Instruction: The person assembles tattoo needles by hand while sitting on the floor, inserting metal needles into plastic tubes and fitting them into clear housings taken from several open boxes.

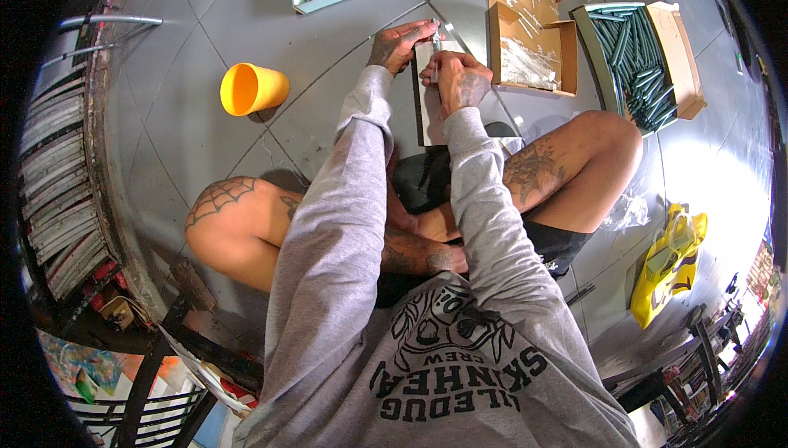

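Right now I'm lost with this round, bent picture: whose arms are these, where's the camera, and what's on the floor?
There is no machine: a head-worn fisheye camera looks down on a person sitting on a grey tiled floor. The left hand steadies a pale flat board while the right hand pinches a small thin piece over it; what it is, I cannot tell. Around them lie an orange cup on its side, cardboard boxes, trays of dark green tubes and a yellow bag.

Grey tiled floor [205,21] (glare at right), stacked shelving [61,194] along left wall.
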`<state>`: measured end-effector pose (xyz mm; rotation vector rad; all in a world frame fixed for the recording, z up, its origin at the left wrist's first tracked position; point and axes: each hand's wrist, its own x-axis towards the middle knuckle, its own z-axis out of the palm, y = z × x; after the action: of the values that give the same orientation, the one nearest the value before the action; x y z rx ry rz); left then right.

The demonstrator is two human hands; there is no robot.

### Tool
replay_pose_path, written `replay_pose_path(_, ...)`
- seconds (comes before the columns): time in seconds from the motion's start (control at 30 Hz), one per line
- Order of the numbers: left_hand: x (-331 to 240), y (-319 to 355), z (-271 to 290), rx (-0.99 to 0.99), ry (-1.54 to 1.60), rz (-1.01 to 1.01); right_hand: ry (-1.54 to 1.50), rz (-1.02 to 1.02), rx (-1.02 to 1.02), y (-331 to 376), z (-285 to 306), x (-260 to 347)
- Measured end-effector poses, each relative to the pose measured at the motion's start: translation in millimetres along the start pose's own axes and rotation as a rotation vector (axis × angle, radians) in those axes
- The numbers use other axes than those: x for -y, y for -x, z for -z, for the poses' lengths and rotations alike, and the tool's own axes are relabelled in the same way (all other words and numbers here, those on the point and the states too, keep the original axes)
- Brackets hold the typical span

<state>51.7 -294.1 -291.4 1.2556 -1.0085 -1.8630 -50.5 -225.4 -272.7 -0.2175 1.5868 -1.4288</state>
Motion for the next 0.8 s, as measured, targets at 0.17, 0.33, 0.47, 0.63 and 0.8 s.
replay_pose_path(0.17, -1, 3, -4, -0.013, -0.009, -0.027, 0.043, -0.02, -0.013, 0, 0, 3)
replay_pose_path(0.33, 18, -11, 6, -0.027, -0.033, -0.098, 0.048, -0.024, -0.007, 0, -1, 4)
replay_pose_path(0.47, 14, -8, 1, -0.025, -0.05, -0.124, 0.052, -0.044, -0.006, 1, 0, 7)
replay_pose_path(0.63, 10, -6, 2, -0.056, -0.133, -0.108, 0.017, -0.098, -0.01, 5, -1, 14)
replay_pose_path(0.8, 16, -9, 2, -0.047, -0.104, -0.104, -0.017, -0.084, 0.041, 5, 4, 12)
